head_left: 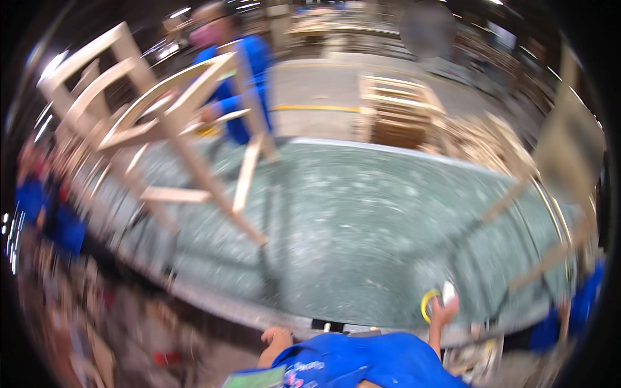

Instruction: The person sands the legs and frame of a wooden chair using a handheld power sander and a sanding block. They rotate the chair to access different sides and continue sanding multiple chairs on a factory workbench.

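Note:
My right hand (443,314) is over the near right part of a long green-topped table (343,226), closed round a small white object (449,292) too blurred to name. Against that hand's left side is a yellow ring (427,305); whether it is gripped too, I cannot tell. My left hand (278,337) is low by the table's near edge, its fingers smeared by motion. On the left of the tabletop stands a pale wooden chair frame (184,149) with a curved back and no seat.
Across the table, a person in blue (249,90) stands beside the chair frame. Another chair frame (563,249), blurred, stands at the right end. Stacked wooden frames (401,113) are behind the table. More people in blue (65,226) are at the left, and a blue sleeve (585,297) shows at right.

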